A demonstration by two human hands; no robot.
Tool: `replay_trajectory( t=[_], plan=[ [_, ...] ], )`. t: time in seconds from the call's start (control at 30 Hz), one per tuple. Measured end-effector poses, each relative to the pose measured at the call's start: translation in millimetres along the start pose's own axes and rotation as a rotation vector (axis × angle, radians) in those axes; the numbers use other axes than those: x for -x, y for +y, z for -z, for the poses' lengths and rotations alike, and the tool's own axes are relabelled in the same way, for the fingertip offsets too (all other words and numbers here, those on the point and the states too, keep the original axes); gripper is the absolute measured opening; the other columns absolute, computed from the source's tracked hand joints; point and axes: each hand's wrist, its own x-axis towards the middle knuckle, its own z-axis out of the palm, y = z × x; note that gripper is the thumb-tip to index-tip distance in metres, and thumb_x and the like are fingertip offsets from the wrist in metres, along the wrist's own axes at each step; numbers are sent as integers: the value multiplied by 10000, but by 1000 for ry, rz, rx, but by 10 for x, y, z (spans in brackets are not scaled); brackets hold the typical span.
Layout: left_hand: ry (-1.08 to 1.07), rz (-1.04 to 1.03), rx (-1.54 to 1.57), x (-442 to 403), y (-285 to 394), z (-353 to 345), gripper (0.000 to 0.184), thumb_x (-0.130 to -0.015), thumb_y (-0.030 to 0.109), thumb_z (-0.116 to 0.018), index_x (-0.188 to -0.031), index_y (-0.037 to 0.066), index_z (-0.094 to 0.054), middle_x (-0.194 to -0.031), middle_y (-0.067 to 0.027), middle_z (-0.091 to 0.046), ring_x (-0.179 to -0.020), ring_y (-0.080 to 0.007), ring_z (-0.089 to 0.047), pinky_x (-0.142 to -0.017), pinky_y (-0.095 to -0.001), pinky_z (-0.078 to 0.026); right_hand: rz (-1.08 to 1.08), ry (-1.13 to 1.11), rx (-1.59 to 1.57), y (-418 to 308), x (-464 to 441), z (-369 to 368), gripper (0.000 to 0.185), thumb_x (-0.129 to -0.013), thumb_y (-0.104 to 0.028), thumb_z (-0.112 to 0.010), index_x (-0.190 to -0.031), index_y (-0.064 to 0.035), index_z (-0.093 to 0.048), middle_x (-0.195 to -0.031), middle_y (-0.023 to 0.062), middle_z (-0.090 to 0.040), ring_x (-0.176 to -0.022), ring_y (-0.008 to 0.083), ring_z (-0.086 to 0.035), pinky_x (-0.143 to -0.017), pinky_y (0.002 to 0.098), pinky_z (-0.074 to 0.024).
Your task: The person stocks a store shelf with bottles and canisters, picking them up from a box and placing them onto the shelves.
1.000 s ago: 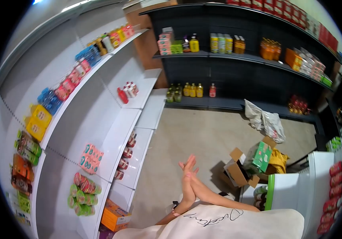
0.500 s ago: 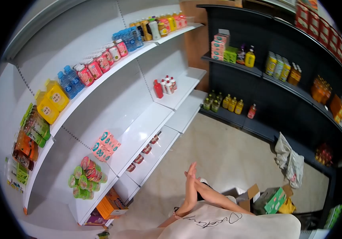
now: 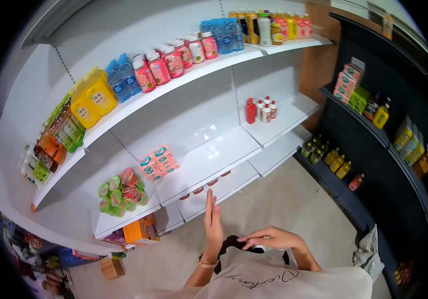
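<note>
My left hand [image 3: 214, 222] is raised in front of my body, fingers stretched upward, with nothing in it. A bracelet circles that wrist. My right hand [image 3: 271, 237] is held lower and to the right, palm down, its fingers extended and empty. The two hands are apart, over my light shirt [image 3: 293, 284] with dark lettering. Nearest beyond the left hand is the low white shelf [image 3: 229, 187], where a few red-lidded jars [image 3: 212, 182] show under the shelf above.
White shelves at left hold pink bottles [image 3: 159, 70], yellow jugs [image 3: 99, 94], pink boxes [image 3: 159, 163], green and red cups [image 3: 122, 192], and red and white bottles [image 3: 266, 110]. Dark shelves [image 3: 348, 199] stand right. An orange box [image 3: 141, 230], a carton [image 3: 112, 267] and a plastic bag [image 3: 368, 254] sit low.
The view has turned left, so the shelves shift rightward. My hands, earlier together and crossed at the wrists, have separated; the right one has moved to the right.
</note>
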Motion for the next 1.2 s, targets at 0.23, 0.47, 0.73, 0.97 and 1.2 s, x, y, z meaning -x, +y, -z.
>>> replay_trajectory(
  t=[0.23, 0.47, 0.73, 0.97, 1.2],
  plan=[
    [-387, 169, -413, 151, -599, 191, 570, -968, 283, -478, -1428, 4, -287, -1496, -177, -260, -1393, -297, -228, -1119, -355, -194, 184, 780, -343, 274, -566, 771, 574, -922, -284, -542, -1429, -102, -344, -1296, 126, -541, -1154, 205, -527, -970, 331, -411],
    [-651, 167, -340, -701, -739, 440, 586, -962, 273, -507, -1431, 8, -274, -1506, -173, -234, -1407, -275, -187, -1121, -348, -196, 408, 1102, -130, -21, -1410, 1329, 659, -929, -240, -475, -1495, -179, -143, -1507, 140, -245, -1290, 305, -384, -1031, 401, -348],
    [186, 143, 101, -1789, -515, 1081, 437, -937, 186, -485, -1348, 45, -431, -1348, -112, -485, -1241, -218, -457, -1029, -376, -344, 146, -81, -14, -484, -2306, 1195, 375, -958, -223, -500, -1293, -55, -518, -1039, 92, -662, -954, 137, -594, -877, 308, -461],
    [620, -16, 199, -2282, -616, 1468, 304, -925, 131, -448, -1209, 54, -524, -1159, -75, -582, -1044, -163, -533, -952, -309, -372, 168, -25, 105, -777, -2751, 1244, 333, -966, -200, -495, -1260, -54, -546, -982, 74, -667, -921, 122, -600, -843, 280, -458],
    [-789, 53, -89, -2539, -816, 1470, 456, -961, 380, -474, -1302, 78, -474, -1266, -132, -550, -1128, -237, -530, -1032, -438, -329, 492, 956, -328, -414, -2812, 1883, 295, -941, -273, -513, -983, 11, -583, -744, 45, -580, -745, 126, -562, -764, 266, -447]
  ],
)
